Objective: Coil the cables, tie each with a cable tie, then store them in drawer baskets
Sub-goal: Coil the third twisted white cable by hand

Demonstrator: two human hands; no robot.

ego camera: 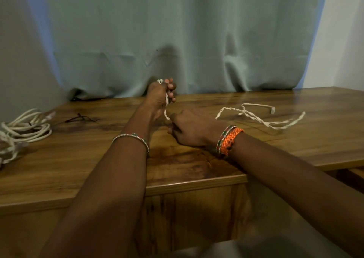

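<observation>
Both forearms bare, no sleeves in view. Left wrist: one thin silver bangle (pixel 131 139) w/ small green and red stones on top. Right wrist: two thin beaded bangles (pixel 224 137) (silver, w/ green and red bits) stacked beside a wide braided orange thread band (pixel 230 141), frayed ends hanging under wrist.

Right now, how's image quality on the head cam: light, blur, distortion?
Head view: dim, warm light; soft glare on the table; wide-angle bowing at the edges; coiled cables at far left smeared; left hand and right hand on the white cable fairly sharp.
</observation>
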